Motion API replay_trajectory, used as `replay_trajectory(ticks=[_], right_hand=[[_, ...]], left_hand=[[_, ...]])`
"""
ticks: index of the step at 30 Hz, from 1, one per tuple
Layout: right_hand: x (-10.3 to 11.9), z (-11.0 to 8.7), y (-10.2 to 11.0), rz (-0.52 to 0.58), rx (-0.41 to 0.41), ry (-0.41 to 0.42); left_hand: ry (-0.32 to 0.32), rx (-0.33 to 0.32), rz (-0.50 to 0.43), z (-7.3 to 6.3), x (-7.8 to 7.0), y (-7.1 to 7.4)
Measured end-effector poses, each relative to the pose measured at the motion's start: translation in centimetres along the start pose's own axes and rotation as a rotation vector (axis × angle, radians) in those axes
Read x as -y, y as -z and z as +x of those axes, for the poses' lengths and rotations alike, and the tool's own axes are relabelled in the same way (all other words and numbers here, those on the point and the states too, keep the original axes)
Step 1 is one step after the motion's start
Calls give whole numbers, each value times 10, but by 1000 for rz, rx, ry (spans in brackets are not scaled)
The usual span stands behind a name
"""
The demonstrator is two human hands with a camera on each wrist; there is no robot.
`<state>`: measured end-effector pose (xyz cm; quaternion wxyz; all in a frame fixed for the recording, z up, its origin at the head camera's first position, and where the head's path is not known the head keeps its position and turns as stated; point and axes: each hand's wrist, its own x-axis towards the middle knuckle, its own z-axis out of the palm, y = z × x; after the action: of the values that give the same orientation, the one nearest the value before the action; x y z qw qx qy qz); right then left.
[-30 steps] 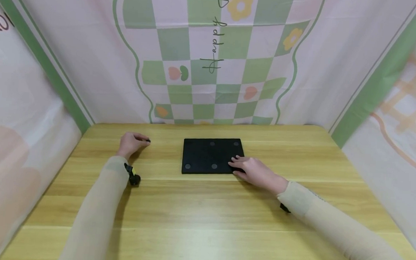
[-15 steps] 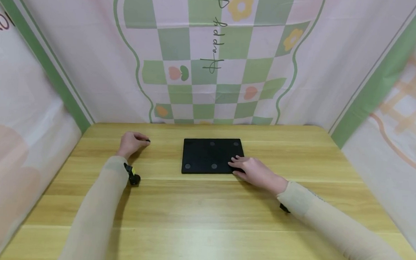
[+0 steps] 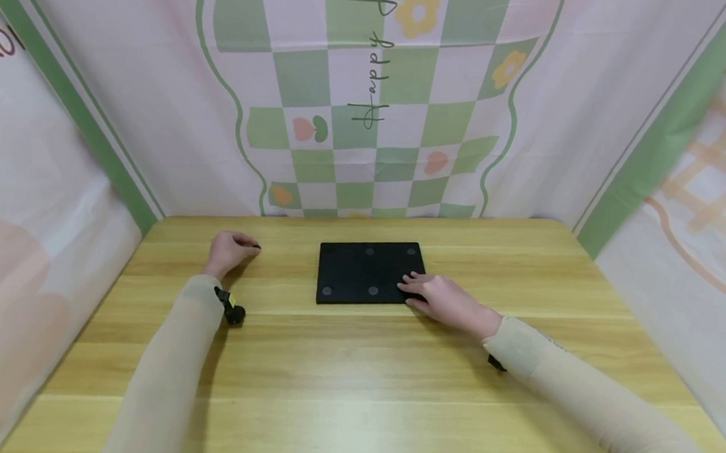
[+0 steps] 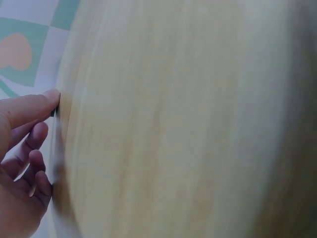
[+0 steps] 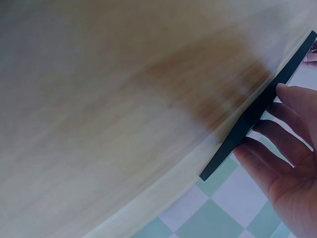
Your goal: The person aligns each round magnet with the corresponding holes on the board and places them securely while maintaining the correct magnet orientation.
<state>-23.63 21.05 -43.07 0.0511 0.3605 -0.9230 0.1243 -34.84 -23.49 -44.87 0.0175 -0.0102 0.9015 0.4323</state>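
At the left of the wooden table, my left hand (image 3: 227,250) pinches a small black piece (image 3: 257,247) between thumb and fingertips, low over the tabletop. Only a dark sliver of the piece (image 4: 53,113) shows in the left wrist view, so its shape is unclear. A flat black rectangular board (image 3: 351,270) lies mid-table, with several round grey discs (image 3: 372,290) on its upper face. My right hand (image 3: 448,301) rests on the board's right end, partly covering it. In the right wrist view, its spread fingertips touch the board (image 5: 247,119) from above.
The wooden table (image 3: 305,388) reaches back to a checkered cloth backdrop (image 3: 354,164). Printed cloth walls stand at the left and right. A small black camera (image 3: 232,313) is strapped to the left wrist.
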Motion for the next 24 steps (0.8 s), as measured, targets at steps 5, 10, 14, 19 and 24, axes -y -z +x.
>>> replay_trajectory(ticks=[5,10,14,19,24], right_hand=[[0,0,0,-8,-2,10],[-1,0,-1,-5,-11,7],[-1,0,-1,-2,-18,5],[0,1,-1,-7,-13,8],[1,0,-1,-5,-3,11]], left_hand=[[-13,-8,5,-1,0,0],[-9,-2,-7,-1,-3,0],[-22,-5,-22,1,-7,-1],[-34,-17,-30,0,-13,-5],[-13,-11,-47,-3,-19,-8]])
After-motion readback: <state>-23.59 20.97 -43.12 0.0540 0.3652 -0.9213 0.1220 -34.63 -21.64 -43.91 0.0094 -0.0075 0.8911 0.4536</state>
